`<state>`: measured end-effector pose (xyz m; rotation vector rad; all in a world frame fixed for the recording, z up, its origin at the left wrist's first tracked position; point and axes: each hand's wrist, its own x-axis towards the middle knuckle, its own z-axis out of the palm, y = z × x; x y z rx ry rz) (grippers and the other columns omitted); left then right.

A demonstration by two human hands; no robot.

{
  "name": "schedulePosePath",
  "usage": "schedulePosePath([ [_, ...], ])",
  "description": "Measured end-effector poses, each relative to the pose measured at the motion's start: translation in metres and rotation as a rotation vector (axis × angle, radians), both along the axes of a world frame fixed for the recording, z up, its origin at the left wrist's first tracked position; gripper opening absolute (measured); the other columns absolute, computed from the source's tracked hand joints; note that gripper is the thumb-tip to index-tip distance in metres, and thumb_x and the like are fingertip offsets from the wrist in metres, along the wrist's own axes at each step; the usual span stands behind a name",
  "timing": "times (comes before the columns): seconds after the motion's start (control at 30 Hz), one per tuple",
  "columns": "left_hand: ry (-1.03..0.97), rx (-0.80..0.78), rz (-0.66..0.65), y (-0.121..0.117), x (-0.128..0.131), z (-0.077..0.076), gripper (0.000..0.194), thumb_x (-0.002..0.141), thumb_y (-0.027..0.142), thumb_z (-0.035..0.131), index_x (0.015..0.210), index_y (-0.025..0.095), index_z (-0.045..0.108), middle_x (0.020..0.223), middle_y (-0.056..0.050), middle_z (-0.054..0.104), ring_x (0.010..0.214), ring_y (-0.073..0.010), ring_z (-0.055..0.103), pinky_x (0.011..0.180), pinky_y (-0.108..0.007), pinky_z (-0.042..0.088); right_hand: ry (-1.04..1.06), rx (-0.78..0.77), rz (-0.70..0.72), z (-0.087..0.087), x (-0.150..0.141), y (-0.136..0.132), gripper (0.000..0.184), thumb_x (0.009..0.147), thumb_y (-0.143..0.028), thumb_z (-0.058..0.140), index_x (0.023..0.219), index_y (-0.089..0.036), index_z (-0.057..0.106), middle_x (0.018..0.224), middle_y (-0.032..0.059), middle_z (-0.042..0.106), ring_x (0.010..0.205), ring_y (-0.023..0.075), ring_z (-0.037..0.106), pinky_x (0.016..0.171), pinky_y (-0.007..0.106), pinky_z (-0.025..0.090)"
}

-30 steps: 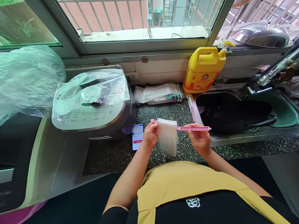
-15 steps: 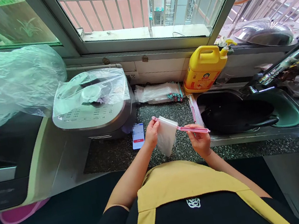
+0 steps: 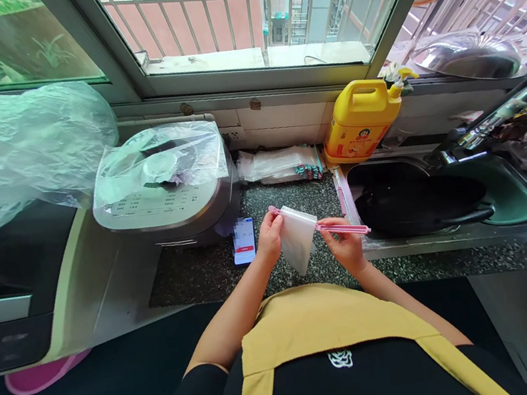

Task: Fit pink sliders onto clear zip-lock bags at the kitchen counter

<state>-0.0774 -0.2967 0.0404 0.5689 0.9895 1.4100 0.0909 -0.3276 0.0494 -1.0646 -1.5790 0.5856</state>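
In the head view, the left hand (image 3: 268,234) pinches the upper left corner of a translucent plastic bag (image 3: 297,239), where a small pink end shows. The right hand (image 3: 345,246) is closed on a long pink strip (image 3: 349,229) that sticks out from the bag's upper right corner and points toward the sink (image 3: 453,241). The bag hangs between the two hands, above the speckled table (image 3: 197,283), its top edge sloping down to the right and its body narrowing below; whether it holds anything cannot be told.

The sink holds a large black pan (image 3: 411,206), with a green basin (image 3: 513,196) showing at its right side. Just behind the sink's left end stands a yellow jug (image 3: 359,121) with a pump top; its fill level cannot be seen. Against the wall, between the jug and a rice cooker (image 3: 159,211), lies a row of packed clear bags (image 3: 278,164) with coloured ends. The cooker's lid is down, with a clear plastic cover (image 3: 203,153) draped over it, so its inside is hidden. A phone (image 3: 244,244) lies on the table near the left hand, in front of the cooker's right side.
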Motion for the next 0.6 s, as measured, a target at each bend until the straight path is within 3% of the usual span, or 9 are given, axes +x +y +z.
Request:
schedulePosePath([
  [0.33, 0.23, -0.003, -0.052, 0.002, 0.002, 0.008, 0.024, 0.068, 0.037, 0.062, 0.076, 0.016, 0.055, 0.07, 0.002, 0.054, 0.064, -0.0087, 0.046, 0.063, -0.02, 0.037, 0.055, -0.025, -0.058, 0.0, -0.002, 0.002, 0.009, 0.078, -0.02, 0.06, 0.087, -0.021, 0.062, 0.087, 0.0027, 0.067, 0.082, 0.0153, 0.063, 0.074, 0.032, 0.055],
  [0.6, 0.348, 0.035, -0.107, 0.001, -0.001, 0.005, 0.018, 0.074, 0.032, 0.056, 0.069, 0.016, 0.049, 0.059, 0.004, 0.043, 0.055, -0.0075, 0.037, 0.054, -0.02, 0.031, 0.101, -0.035, -0.128, -0.001, 0.005, 0.011, 0.009, 0.078, -0.023, 0.061, 0.087, -0.021, 0.061, 0.088, 0.0035, 0.066, 0.082, 0.016, 0.064, 0.074, 0.033, 0.056],
])
